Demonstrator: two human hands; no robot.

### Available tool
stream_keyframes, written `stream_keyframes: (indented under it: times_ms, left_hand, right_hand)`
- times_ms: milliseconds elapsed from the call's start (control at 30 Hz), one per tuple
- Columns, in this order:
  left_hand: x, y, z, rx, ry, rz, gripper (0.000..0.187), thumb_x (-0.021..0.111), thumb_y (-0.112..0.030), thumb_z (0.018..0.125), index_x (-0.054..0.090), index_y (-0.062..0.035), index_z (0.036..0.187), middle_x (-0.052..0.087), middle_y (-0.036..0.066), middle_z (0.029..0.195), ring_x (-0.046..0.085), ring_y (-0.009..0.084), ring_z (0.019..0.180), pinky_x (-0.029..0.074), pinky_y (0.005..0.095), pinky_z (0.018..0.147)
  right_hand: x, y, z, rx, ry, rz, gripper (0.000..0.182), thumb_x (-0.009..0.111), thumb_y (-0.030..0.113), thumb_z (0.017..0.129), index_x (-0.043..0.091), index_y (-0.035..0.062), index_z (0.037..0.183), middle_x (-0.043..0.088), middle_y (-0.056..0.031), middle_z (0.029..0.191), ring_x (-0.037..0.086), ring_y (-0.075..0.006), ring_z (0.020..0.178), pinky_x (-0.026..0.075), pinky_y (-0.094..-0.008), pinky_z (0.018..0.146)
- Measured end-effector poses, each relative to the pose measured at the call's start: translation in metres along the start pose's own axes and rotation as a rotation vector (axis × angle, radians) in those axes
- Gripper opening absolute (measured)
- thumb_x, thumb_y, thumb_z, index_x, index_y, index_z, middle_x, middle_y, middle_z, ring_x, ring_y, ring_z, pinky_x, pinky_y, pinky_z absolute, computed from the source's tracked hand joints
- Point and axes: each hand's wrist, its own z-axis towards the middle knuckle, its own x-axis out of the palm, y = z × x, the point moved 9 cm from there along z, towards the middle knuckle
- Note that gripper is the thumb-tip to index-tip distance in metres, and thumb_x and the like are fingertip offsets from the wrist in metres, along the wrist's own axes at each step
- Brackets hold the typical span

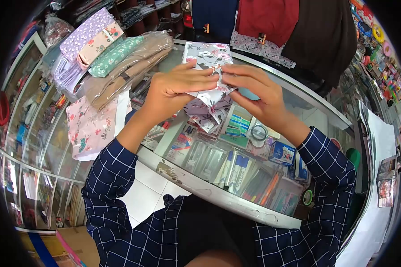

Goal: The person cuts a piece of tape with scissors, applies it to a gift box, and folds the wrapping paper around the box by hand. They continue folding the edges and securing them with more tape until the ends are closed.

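A folded white-and-grey floral cloth (207, 52) lies over the glass counter, its near part narrowing to a point toward me. My left hand (182, 84) rests on its left side, fingers straight and close together, thumb raised apart. From the other side my right hand (256, 91) reaches in, fingertips on the cloth and thumb spread below them. The fingertips of both hands nearly meet over the middle of the cloth. Beneath it shows a darker mauve floral fold (205, 116), partly hidden by the upper layer.
Folded floral cloths (87, 38) and a plastic-wrapped brown bundle (129, 66) are piled at left, above a pink floral cloth (91, 127). Pens (238, 171) and small boxes (283, 152) sit inside the glass counter (182, 175). Dark red cloth (265, 22) hangs at the back.
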Motion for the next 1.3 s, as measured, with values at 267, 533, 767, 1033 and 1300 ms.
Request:
stream_keyframes:
  times_ms: [267,533,767,1033,1300]
  left_hand:
    - [0.003,-0.028,0.003,0.175,0.026,0.329,0.041,0.067,-0.001,0.067,0.067,-0.0064,0.108,0.066,0.008,0.11,0.059,0.0261,0.11,0.046,0.0377,0.097]
    - [0.001,-0.037,0.002,0.277,-0.002,0.414,0.036,0.068,-0.003,0.069,0.067,-0.0048,0.105,0.066,0.01,0.108,0.063,0.0264,0.103,0.052,0.036,0.088]
    - [0.002,-0.037,0.003,0.262,-0.004,0.396,0.037,0.069,-0.002,0.068,0.067,-0.0063,0.105,0.066,0.01,0.108,0.062,0.0262,0.104,0.052,0.0354,0.088]
    - [-0.008,-0.024,-0.003,0.136,-0.039,0.221,0.039,0.068,0.0,0.07,0.066,-0.0067,0.108,0.066,0.01,0.109,0.061,0.0275,0.106,0.049,0.0358,0.094]
    - [-0.003,-0.02,-0.003,0.089,0.041,0.144,0.047,0.056,0.008,0.067,0.065,-0.0051,0.111,0.063,0.012,0.115,0.057,0.0297,0.114,0.04,0.0398,0.102]
  right_hand:
    - [0.003,0.007,0.001,-0.081,0.094,-0.045,0.02,0.07,0.004,0.072,0.064,0.0047,0.09,0.059,-0.0058,0.083,0.056,-0.0243,0.078,0.043,-0.0364,0.073]
    - [0.011,0.045,0.018,-0.181,0.124,-0.054,0.024,0.069,0.001,0.068,0.063,0.0031,0.091,0.056,-0.0072,0.083,0.055,-0.0246,0.077,0.043,-0.0344,0.069]
    - [0.009,0.053,0.02,-0.241,0.212,-0.129,0.018,0.067,0.008,0.071,0.064,0.0042,0.089,0.058,-0.0052,0.083,0.059,-0.0241,0.078,0.047,-0.0333,0.068]
    - [0.009,0.032,0.022,-0.105,0.136,-0.139,0.021,0.07,0.008,0.071,0.065,0.0054,0.09,0.057,-0.0067,0.081,0.055,-0.0254,0.078,0.045,-0.0342,0.067]
    - [0.005,0.021,0.017,-0.051,0.135,0.014,0.021,0.072,0.006,0.071,0.064,0.0045,0.09,0.058,-0.007,0.085,0.054,-0.0258,0.079,0.043,-0.0362,0.069]
